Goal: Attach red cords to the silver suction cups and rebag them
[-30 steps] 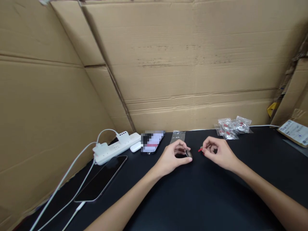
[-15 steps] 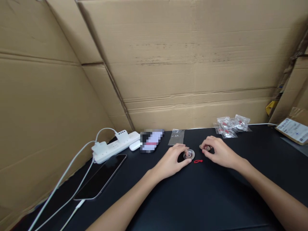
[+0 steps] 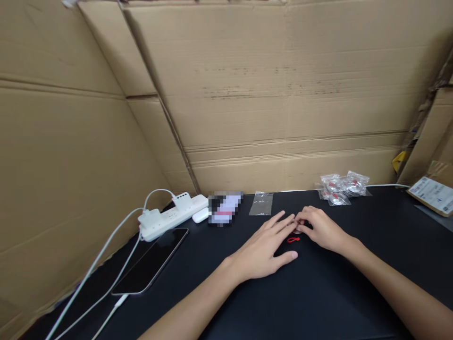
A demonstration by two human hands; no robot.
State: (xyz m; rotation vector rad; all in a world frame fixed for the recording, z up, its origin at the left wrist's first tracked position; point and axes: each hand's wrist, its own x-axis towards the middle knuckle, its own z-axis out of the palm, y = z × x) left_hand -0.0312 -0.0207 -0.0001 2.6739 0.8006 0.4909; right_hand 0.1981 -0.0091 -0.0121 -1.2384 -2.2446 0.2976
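My left hand (image 3: 268, 248) lies spread over the black table, thumb out to the right, and hides the round metal disc with a centre hole that sat there. Its fingertips meet the fingers of my right hand (image 3: 320, 230). That right hand is closed in a pinch at the edge of a small round metal disc (image 3: 297, 232); most of this piece is covered by the fingers. Just below the fingertips, on the table, rests a small red cord loop (image 3: 293, 240), touched by neither hand's grip.
Behind my hands lies a flat clear plastic bag (image 3: 261, 204). Several bagged metal discs with red cords (image 3: 336, 188) are piled at the back right. To the left are a power strip (image 3: 177, 218), white cables and a phone (image 3: 152, 262). Cardboard walls (image 3: 240, 118) enclose the table (image 3: 329, 293).
My left hand has opened out flat and moved right, covering the disc it was holding by the rim. My right hand has come slightly down and left with its disc, closer to the left.
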